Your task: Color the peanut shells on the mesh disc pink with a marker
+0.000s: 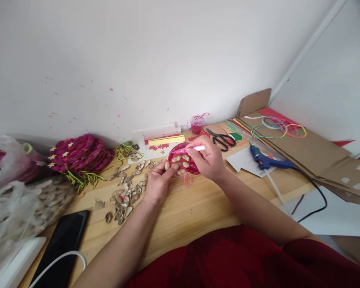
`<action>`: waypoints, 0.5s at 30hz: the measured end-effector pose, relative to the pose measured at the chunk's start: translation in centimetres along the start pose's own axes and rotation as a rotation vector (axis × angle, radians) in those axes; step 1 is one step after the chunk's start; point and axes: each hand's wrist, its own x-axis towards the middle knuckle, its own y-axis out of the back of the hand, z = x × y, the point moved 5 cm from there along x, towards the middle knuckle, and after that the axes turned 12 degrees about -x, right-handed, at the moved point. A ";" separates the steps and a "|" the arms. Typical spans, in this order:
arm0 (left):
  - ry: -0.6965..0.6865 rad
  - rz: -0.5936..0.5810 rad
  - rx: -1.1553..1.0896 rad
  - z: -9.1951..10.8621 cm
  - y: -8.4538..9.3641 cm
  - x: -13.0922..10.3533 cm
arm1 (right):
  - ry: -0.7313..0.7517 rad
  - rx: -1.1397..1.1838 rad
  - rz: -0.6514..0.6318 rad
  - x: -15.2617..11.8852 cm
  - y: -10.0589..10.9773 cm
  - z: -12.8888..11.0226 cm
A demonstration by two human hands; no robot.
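Under a white brush, the disc bears magenta and tan shells.

A plain white wall fills the upper part of the frame, dotted with pink specks (mostly at the left, a few near the centre). At the upper right, a pale strip slants down along the corner, where a second, greyish-white wall begins. Below, a light wooden table with visible grain stands close to the first wall. The light is soft, dimming toward the left edge.
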 end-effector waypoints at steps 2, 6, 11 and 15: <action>-0.021 0.003 0.039 0.0 0.1 0.0 | 0.006 -0.013 0.015 0.0 0.1 -0.1; -0.129 -0.003 0.188 0.7 0.2 -0.1 | 0.025 0.008 0.009 -0.2 0.1 -0.5; -0.312 -0.030 0.360 1.7 -0.2 -0.4 | 0.003 0.012 0.030 -0.2 0.4 -0.4; -0.419 -0.012 0.517 2.2 -0.1 -0.4 | 0.026 0.001 0.060 -0.1 0.6 -0.5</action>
